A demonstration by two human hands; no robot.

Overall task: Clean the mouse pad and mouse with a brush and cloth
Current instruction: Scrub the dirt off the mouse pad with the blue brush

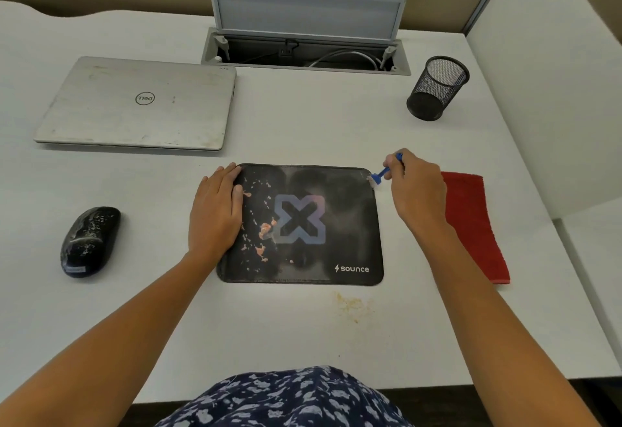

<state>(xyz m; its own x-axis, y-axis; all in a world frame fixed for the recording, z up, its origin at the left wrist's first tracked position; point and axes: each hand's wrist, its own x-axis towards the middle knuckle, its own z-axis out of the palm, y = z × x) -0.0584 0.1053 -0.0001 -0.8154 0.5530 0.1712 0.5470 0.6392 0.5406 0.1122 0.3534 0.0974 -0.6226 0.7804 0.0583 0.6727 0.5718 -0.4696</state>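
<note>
white desk (303,130), crumby black mouse pad (336,224) in the middle. left hand (215,214) lies flat on its left edge, fingers (225,174) spread holding nothing. right hand (417,191) pinches a small blue brush (383,174) at the pad's top right corner.

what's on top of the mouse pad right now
Pinkish crumbs litter the mouse pad's left half. The left hand presses its left edge, hiding what lies beneath. The blue brush in the right hand touches the far right corner.

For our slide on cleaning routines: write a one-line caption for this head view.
Left hand steadies the soiled mouse pad while the right hand sets a blue brush at its far right corner.
</note>
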